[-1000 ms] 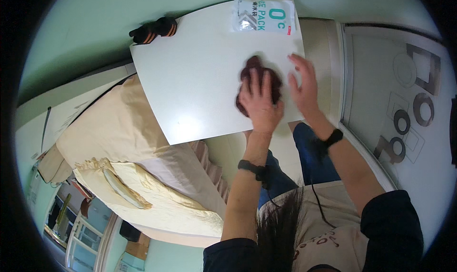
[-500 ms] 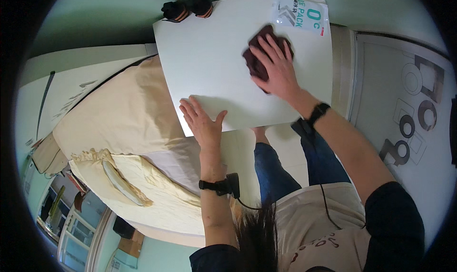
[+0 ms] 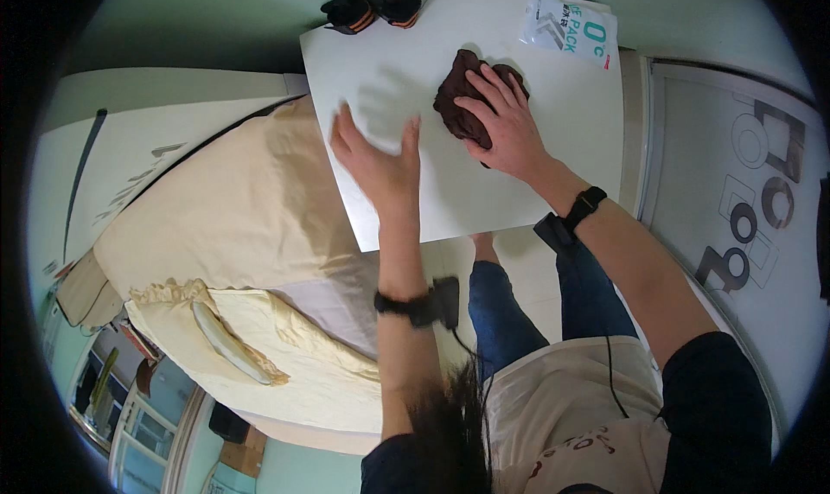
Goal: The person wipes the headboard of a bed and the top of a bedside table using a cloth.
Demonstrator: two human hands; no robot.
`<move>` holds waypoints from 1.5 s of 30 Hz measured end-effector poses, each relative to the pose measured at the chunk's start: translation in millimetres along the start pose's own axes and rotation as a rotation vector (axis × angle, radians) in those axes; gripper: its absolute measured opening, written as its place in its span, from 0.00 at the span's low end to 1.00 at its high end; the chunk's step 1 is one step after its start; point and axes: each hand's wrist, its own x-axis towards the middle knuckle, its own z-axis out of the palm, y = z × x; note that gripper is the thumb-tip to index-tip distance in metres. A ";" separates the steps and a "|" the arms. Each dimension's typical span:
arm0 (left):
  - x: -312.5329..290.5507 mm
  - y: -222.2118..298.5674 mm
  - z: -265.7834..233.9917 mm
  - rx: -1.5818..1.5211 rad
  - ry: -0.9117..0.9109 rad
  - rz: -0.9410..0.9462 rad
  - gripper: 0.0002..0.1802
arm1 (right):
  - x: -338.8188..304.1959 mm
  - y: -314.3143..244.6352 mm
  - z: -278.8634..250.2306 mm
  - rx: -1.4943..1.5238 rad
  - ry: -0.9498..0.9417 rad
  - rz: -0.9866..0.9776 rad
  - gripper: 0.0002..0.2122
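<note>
A crumpled dark brown cloth (image 3: 456,96) lies on the white tabletop (image 3: 389,70). My right hand (image 3: 510,131) presses down on it from the right, the fingers over its top and the thumb along its near edge. Bunched folds stick out beyond the fingertips and to the left of the hand. To the left, my left hand (image 3: 378,165) is raised over the table's left part, slightly blurred, with thumb and fingers apart and nothing in it. Its shadow falls on the white surface beyond it.
Two black objects with orange stripes (image 3: 373,12) stand at the table's far left corner. A white and teal printed packet (image 3: 569,29) lies at the far right corner. A bed (image 3: 225,191) adjoins the left side; a grey panel with geometric shapes (image 3: 735,174) is on the right.
My left hand has lifted off the tabletop and moved farther from me. My right hand and the brown cloth have slid a little left across the table. The view has shifted slightly.
</note>
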 end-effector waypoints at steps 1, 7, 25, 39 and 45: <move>24.8 12.3 9.8 -0.118 0.063 0.011 0.50 | -0.2 0.2 0.9 0.000 0.003 0.009 0.26; 112.0 39.7 73.7 -0.024 0.216 0.101 0.52 | 5.1 -9.2 3.2 -0.036 0.009 0.067 0.27; -19.9 -46.7 -23.2 0.016 0.076 0.141 0.27 | 81.3 4.4 28.2 -0.194 0.226 0.101 0.33; -54.8 -60.3 -37.0 0.008 0.044 0.125 0.27 | 128.0 -24.8 51.2 -0.246 0.137 -0.007 0.31; -51.8 -59.1 -32.1 0.020 0.078 0.120 0.27 | 146.1 -42.9 66.2 -0.234 0.092 -0.103 0.30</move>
